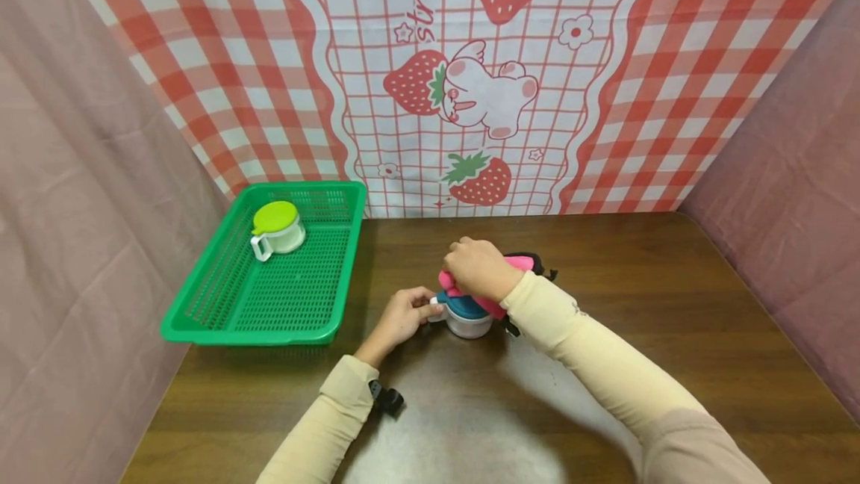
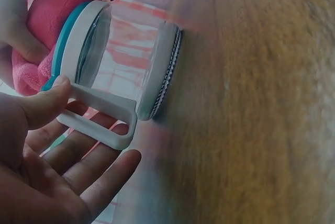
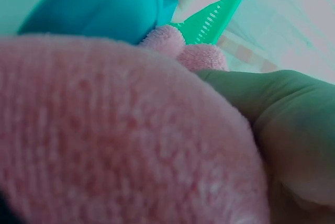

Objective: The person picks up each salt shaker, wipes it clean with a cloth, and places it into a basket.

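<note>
A clear seasoning jar [image 1: 469,326] with a blue lid [image 1: 468,306] and a white handle [image 2: 112,106] stands on the table, its base whitish. My left hand [image 1: 402,316] pinches the handle, thumb near the lid's edge and fingers behind the loop. Bunched in my right hand [image 1: 480,267] is a fuzzy pink cloth [image 2: 63,9], which lies against the lid. In the right wrist view the pink cloth [image 3: 120,130] fills much of the picture, with the blue lid [image 3: 104,7] beyond it and the right thumb [image 3: 246,90] along its edge.
At the left, a green plastic basket [image 1: 346,267] holds a second jar [image 1: 285,234] with a yellow-green lid and white handle. The brown wooden table [image 1: 672,334] reaches back to a strawberry-print checked curtain [image 1: 618,118]. Pink cloth hangs at both sides.
</note>
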A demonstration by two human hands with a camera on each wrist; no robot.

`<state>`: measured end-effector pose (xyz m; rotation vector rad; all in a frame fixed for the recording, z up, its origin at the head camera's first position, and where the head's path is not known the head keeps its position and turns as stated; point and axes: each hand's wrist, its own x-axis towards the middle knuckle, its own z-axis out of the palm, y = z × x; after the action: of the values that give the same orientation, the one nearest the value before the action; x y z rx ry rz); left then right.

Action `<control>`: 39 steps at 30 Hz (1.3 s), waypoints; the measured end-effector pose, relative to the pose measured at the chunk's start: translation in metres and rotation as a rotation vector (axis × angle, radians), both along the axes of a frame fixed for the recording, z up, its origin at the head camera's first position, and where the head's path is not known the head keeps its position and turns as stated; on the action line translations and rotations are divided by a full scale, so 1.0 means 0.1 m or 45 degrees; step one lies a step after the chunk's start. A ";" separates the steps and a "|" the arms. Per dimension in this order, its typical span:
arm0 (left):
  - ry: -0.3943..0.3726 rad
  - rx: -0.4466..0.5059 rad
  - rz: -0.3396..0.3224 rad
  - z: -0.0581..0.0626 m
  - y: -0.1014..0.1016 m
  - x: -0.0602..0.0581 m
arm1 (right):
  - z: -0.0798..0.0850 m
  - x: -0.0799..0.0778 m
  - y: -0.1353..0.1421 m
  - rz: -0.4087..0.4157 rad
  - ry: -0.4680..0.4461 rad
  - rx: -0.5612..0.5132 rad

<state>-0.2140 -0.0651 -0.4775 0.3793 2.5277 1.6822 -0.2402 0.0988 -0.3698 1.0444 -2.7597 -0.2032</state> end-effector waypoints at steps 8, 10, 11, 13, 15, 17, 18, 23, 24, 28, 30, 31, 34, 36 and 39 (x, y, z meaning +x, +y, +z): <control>0.005 0.013 0.001 -0.02 0.00 0.00 | 0.03 -0.06 -0.02 -0.072 -0.047 0.062; 0.002 0.019 0.002 -0.02 0.00 0.00 | 0.03 -0.06 0.00 -0.089 -0.062 0.071; 0.001 0.020 0.002 -0.02 0.00 0.00 | 0.03 -0.07 0.01 -0.096 -0.070 0.075; -0.006 0.027 0.003 -0.02 0.01 0.00 | 0.03 -0.07 0.04 -0.109 -0.080 0.076; -0.010 0.033 0.005 -0.02 0.01 0.00 | 0.03 -0.08 0.08 -0.121 -0.085 0.074; -0.015 0.040 0.010 -0.02 0.01 0.01 | 0.03 -0.09 0.12 -0.130 -0.086 0.066; -0.019 0.044 0.013 -0.02 0.01 0.01 | 0.03 -0.09 0.14 -0.133 -0.086 0.061; -0.034 0.044 0.026 -0.02 0.03 0.00 | 0.03 -0.08 0.23 -0.140 -0.107 0.042; -0.033 0.040 0.027 -0.02 0.03 0.00 | 0.03 -0.07 0.25 -0.141 -0.109 0.038; -0.020 0.032 0.033 -0.02 0.03 0.00 | 0.03 -0.05 0.32 -0.126 -0.117 0.007; -0.015 0.027 0.037 -0.02 0.03 0.00 | 0.03 -0.04 0.36 -0.115 -0.133 -0.011; -0.017 0.027 0.039 -0.02 0.03 0.00 | 0.04 -0.04 0.37 -0.110 -0.144 -0.021; -0.015 0.014 0.041 -0.02 0.03 0.01 | 0.04 -0.03 0.43 -0.087 -0.183 -0.052; -0.018 0.007 0.041 -0.02 0.03 0.01 | 0.03 -0.04 0.46 -0.074 -0.210 -0.075; -0.014 0.001 0.043 -0.02 0.03 0.01 | 0.03 -0.05 0.52 -0.066 -0.259 -0.112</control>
<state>-0.2127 -0.0621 -0.4795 0.3291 2.5397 1.6923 -0.2447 0.1512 -0.3673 1.0241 -2.9471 0.0194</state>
